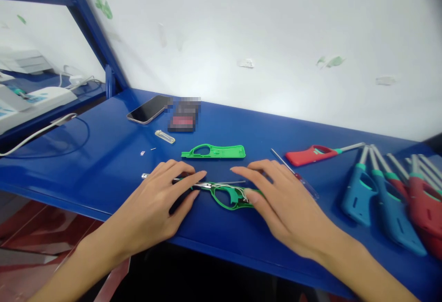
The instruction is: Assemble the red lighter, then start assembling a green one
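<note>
An opened green gas lighter lies on the blue table, its inner parts and thin wires showing. My left hand is at its metal tube, thumb and forefinger on either side. The tube's silver tip sticks out left of that hand. My right hand holds the body end, thumb pressed on the casing and forefinger raised; its other fingertips are partly hidden. Just beyond the hands lies the loose green half-shell, hollow side up. A screwdriver with a clear reddish handle rests beyond my right hand.
A red lighter lies at the right, near several blue and red lighters. At the back left are a phone, a blurred dark box, a clear fuel tank and tiny parts. A white cable crosses the left edge.
</note>
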`<state>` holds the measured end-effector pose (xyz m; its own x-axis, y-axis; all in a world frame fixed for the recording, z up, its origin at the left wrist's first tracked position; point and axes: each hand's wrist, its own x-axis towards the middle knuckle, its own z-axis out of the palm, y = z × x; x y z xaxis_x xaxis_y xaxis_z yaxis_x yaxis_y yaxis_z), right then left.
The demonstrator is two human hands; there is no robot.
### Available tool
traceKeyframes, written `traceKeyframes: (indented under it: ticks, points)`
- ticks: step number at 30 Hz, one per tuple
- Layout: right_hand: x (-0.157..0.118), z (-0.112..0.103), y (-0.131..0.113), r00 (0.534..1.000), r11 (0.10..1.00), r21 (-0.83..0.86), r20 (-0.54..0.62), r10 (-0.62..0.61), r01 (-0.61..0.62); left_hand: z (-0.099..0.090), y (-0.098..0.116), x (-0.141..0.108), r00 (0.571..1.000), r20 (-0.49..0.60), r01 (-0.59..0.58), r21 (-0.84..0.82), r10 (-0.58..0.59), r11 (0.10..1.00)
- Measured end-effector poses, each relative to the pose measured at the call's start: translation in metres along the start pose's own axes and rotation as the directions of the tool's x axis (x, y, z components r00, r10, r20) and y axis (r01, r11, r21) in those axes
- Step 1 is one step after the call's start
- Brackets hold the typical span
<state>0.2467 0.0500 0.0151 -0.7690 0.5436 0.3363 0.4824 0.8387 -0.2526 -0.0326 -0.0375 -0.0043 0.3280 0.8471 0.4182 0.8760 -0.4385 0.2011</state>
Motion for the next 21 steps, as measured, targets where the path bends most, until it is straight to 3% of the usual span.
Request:
traceKeyframes:
  ticks: [5,13,21]
  points:
    - [0.001,-0.004,0.011,0.996,0.998,-0.033,-0.084,0.041,-0.044,0.001,-0.001,-0.001,1.0,0.002,0.018,-0.008,-0.018,1.0]
    - [0.002,0.003,0.011,0.999,0.999,-0.026,0.023,0.034,-0.033,0.001,0.01,0.016,0.999,-0.047,-0.022,-0.142,0.016,0.99]
    - [0.005,0.001,0.007,0.996,0.997,0.02,0.056,0.067,-0.068,0.013,0.027,0.032,0.998,0.059,0.023,-0.173,-0.013,0.985]
